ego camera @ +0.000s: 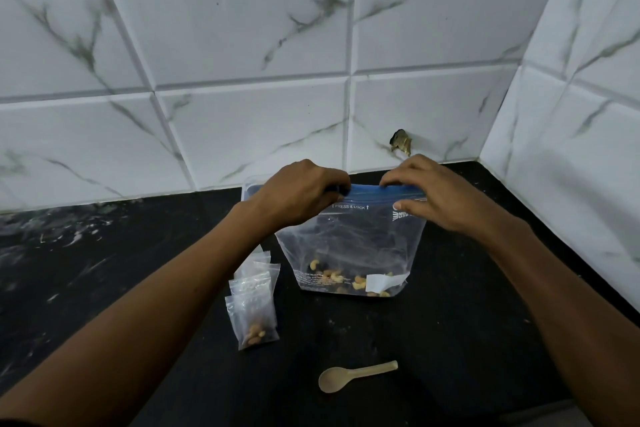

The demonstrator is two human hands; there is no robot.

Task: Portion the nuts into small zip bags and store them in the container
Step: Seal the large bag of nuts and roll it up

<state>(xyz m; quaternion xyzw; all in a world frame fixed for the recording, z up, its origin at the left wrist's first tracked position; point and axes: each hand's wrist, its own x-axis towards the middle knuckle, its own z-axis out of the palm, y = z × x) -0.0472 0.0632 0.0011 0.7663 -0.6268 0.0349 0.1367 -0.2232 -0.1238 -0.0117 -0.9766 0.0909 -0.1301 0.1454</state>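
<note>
A large clear stand-up zip bag [349,246] with a blue seal strip stands upright on the black counter, with mixed nuts [346,279] lying at its bottom. My left hand [298,196] pinches the left end of the blue strip. My right hand [426,192] pinches the right part of the strip between thumb and fingers. Several small zip bags [254,302] lie to the left of the big bag; the nearest one holds almonds [254,334]. A clear container [247,185] shows only partly behind my left hand.
A small beige spoon [356,376] lies on the black counter [450,322] in front of the big bag. White marble-look tiled walls [242,62] close off the back and the right side. A chipped hole [401,141] marks the back wall.
</note>
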